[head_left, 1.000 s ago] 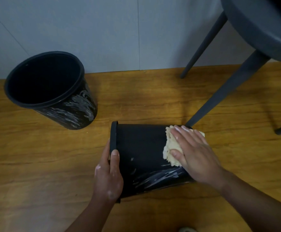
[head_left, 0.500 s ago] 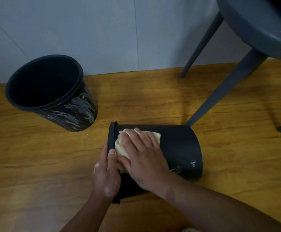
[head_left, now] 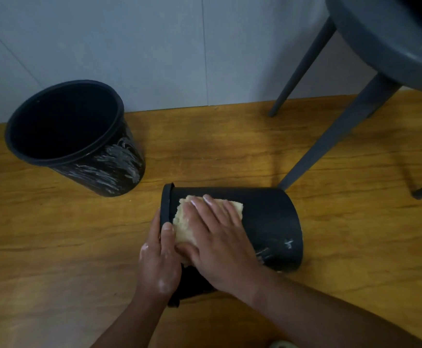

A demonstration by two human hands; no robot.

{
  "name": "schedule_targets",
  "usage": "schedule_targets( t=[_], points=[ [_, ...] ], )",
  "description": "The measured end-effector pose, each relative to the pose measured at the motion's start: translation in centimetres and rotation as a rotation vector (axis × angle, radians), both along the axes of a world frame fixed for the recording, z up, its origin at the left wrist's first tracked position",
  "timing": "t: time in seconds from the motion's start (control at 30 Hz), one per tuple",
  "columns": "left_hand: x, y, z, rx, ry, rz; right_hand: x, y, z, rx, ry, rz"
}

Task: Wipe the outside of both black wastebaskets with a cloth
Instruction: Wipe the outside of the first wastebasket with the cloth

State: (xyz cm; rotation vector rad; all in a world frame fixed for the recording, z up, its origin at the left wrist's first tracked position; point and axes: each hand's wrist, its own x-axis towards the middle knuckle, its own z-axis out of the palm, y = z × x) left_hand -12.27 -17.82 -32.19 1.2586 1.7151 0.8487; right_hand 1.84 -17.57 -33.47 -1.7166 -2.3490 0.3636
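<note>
Wooden floor [head_left: 54,247], grey wall [head_left: 129,46] — left fingers [head_left: 167,234] grip the tipped wastebasket [head_left: 267,222], right fingers [head_left: 220,212] press cloth [head_left: 183,224] flat.

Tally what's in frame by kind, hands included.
wastebaskets: 2 (upright wastebasket, tipped wastebasket)
cloth: 1
hands: 2 (left hand, right hand)
chair: 1
total: 6
</note>
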Motion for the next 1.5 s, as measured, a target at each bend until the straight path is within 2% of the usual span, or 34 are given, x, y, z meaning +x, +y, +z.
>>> schedule_targets(
  t=[0.13, 0.33, 0.47, 0.67, 0.87, 1.0, 1.2, 1.37, 1.5],
  points=[
    [0.0, -0.2, 0.3, 0.010, 0.019, -0.019, 2.2, -0.4, -0.4, 0.013, -0.065, 0.055],
    [0.0, 0.0, 0.7, 0.011, -0.020, -0.027, 10.0, -1.1, -1.6, -0.025, -0.134, -0.070],
    [0.3, 0.3, 0.9, 0.013, -0.043, -0.040, 13.5, -0.3, -2.1, -0.072, -0.137, -0.078],
    [0.6, 1.3, 1.1, 0.001, -0.042, -0.007, 8.0, -0.2, -1.3, -0.019, -0.045, -0.302],
    [0.3, 2.5, 1.7, -0.048, -0.058, 0.001, 1.3, -3.0, -0.5, 0.014, -0.061, 0.002],
    [0.1, 2.9, 1.8, -0.063, -0.067, 0.005, 3.5, -1.9, -0.5, -0.018, -0.084, 0.034],
    [0.0, 3.2, 1.5, -0.081, -0.079, 0.030, 11.2, 0.1, -1.4, -0.122, -0.064, -0.184],
    [0.4, 1.2, 2.3, -0.013, -0.010, -0.040, 11.7, 1.7, -1.5, -0.153, -0.028, -0.221],
    [0.5, -0.4, 1.6, -0.018, 0.021, -0.005, 11.8, 3.7, -1.5, -0.198, -0.018, -0.203]
  ],
)
